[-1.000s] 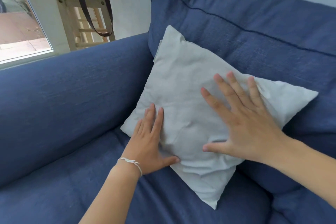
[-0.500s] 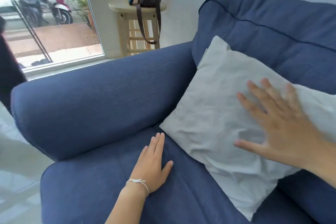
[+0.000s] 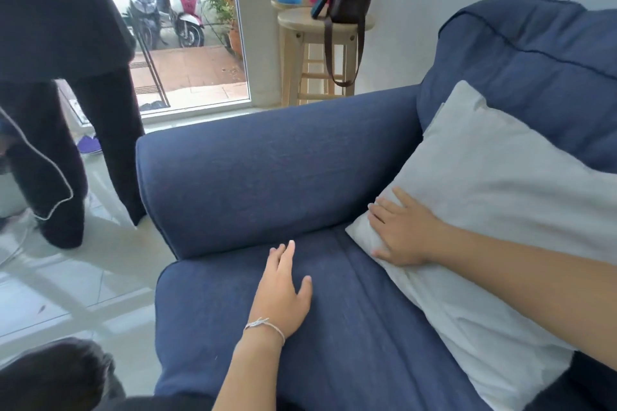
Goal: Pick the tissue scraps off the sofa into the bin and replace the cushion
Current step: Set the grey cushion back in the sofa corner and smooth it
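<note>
Both hands lie flat, left hand (image 3: 282, 294) on sofa (image 3: 334, 327), right hand (image 3: 402, 232) on cushion (image 3: 494, 197).

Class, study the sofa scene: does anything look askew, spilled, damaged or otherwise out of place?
Only the pale grey square cushion: it leans tilted, corner-up like a diamond, against the dark blue fabric sofa back, with the right hand resting flat on its lower corner. The left hand lies open on the seat. No tissue scraps or spills show.
</note>
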Tool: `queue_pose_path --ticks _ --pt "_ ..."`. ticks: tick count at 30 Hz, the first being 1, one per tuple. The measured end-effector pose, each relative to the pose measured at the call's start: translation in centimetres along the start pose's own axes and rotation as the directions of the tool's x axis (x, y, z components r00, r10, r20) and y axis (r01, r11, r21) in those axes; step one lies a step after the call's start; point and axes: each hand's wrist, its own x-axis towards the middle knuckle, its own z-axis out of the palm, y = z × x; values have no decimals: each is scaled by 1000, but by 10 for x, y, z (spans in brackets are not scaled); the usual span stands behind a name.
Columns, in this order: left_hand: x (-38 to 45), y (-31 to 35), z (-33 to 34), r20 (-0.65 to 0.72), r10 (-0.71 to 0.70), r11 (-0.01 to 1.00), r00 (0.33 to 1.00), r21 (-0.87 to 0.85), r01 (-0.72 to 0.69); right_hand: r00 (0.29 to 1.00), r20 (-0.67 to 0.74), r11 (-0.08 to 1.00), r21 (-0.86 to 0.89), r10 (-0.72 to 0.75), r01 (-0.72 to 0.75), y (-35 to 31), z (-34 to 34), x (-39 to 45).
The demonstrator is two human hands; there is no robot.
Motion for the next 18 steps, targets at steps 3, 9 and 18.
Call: queue_pose_path --ticks 3,9,18 --pt "-5 -3 3 37 25 996 999 90 -28 1000 5 986 164 13 -14 -30 -1 16" --pt "0 -9 3 30 47 989 998 138 -51 975 -220 984 178 42 -2 -57 12 -18" --pt "-3 6 24 120 122 930 985 333 -156 909 -397 991 94 129 -100 -9 1 -106"
